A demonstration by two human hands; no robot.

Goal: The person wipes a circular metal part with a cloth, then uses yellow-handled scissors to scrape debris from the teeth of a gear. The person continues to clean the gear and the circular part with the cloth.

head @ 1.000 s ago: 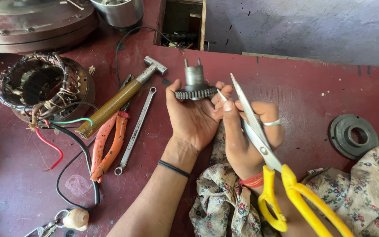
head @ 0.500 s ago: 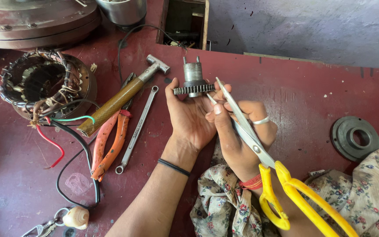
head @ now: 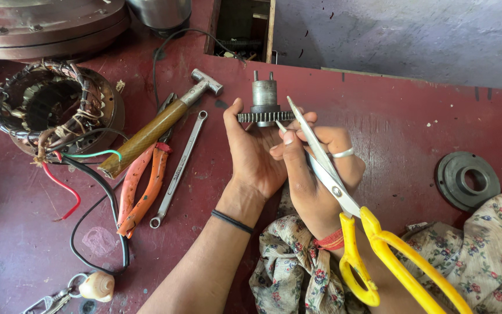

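Left hand palm-up over the red table, fingers curled round the toothed gear on its short steel hub, held just above the tabletop. Right hand clamped round the blades of the yellow-handled scissors, tips spread slightly and pointing up at the gear teeth. Compared with a second back: gear tilted a little more upright and nudged rightwards, scissor tips dropped lower and closer, now right at the toothed rim; handles swung a touch left. Everything else on the table unmoved.

Count, going round: one gear, one pair of scissors, two hands. One wooden-handled hammer lying slantwise, touching one pair of orange-gripped pliers beneath it. One slim spanner just beside them. One wound stator at far left, with three loose wires trailing: red, green, black. One grey flanged ring well apart on the right. One floral cloth under the forearms. One bunch of keys at the bottom edge.
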